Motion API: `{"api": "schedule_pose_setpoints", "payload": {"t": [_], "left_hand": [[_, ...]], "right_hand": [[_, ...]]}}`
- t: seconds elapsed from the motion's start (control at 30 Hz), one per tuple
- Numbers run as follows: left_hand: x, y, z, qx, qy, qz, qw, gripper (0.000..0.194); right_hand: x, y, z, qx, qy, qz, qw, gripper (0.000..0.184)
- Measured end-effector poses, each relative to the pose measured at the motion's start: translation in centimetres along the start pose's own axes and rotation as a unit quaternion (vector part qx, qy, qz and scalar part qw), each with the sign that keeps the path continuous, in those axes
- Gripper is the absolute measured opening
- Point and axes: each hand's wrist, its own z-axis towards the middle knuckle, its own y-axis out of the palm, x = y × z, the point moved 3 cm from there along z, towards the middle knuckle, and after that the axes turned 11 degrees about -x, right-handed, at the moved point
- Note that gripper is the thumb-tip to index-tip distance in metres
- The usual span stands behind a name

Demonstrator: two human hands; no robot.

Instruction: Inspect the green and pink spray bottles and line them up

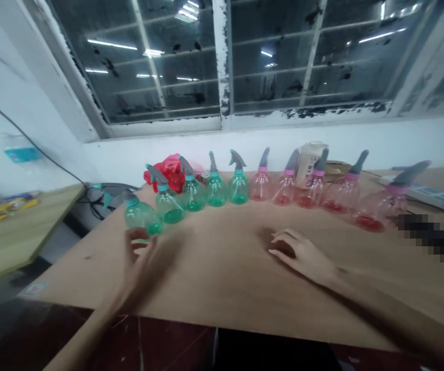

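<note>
- Left hand [140, 252]: fingers and thumb are bending into a loose arch, with their tips standing apart; they are hovering just beside the base of the leftmost green bottle [138, 214], and whether they are touching it cannot be told.
- Right hand [299, 255]: thumb and fingers are curving towards one another, leaving a rounded gap between the tips, in front of the pink bottles [283, 190] and well apart from them.
- Green bottles [216, 189]: five bulbous vessels of clear, tinted plastic are forming the left half of a curved row, each bearing a green collar and a grey sprayer head.
- The pink bottles, also five and similarly rounded, are continuing the row rightward beneath pink collars.
- Tabletop [214, 268]: a smooth, tan, wood-like sheet is supporting the row.
- Red plastic bag [171, 174]: its glossy, crumpled film is lying behind the green bottles.
- Pale container [309, 157]: this cylindrical form is standing behind the pink bottles.
- Window frame [224, 67]: its white paint is flaking.
</note>
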Motion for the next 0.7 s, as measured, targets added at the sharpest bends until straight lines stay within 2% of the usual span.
{"api": "schedule_pose_setpoints", "payload": {"t": [0.07,0.13,0.2,0.27,0.37,0.47,0.57,0.7], "left_hand": [[-1.3,-2.6,0.5,0.075,-0.011,0.006,0.997,0.048],[-2.5,-3.8,1.4,0.083,-0.038,0.019,0.996,0.061],[-3.8,-3.8,2.5,0.047,-0.084,0.026,0.995,0.075],[-4.6,-3.0,3.5,0.035,-0.097,0.033,0.994,0.084],[-5.1,-1.5,4.8,0.042,-0.090,0.020,0.995,0.093],[-5.0,-0.6,5.5,0.037,-0.062,-0.041,0.997,0.087],[-4.9,-0.7,5.6,0.032,-0.051,-0.059,0.996,0.081],[-4.6,-1.5,4.7,0.028,-0.062,-0.051,0.996,0.076]], "right_hand": [[-1.2,1.5,1.5,0.004,-0.021,-0.006,1.000,0.022],[-2.5,2.8,2.6,0.017,-0.032,-0.014,0.999,0.029],[-3.8,4.0,3.4,0.020,-0.037,-0.016,0.999,0.037],[-5.4,5.0,3.7,0.006,-0.041,-0.017,0.999,0.046],[-7.8,5.7,3.6,-0.036,-0.059,-0.025,0.997,0.054],[-9.8,5.4,2.9,-0.084,-0.097,-0.021,0.991,0.055],[-10.3,4.7,2.1,-0.120,-0.114,0.001,0.986,0.056],[-9.0,4.0,1.2,-0.144,-0.107,0.038,0.983,0.054]]}}
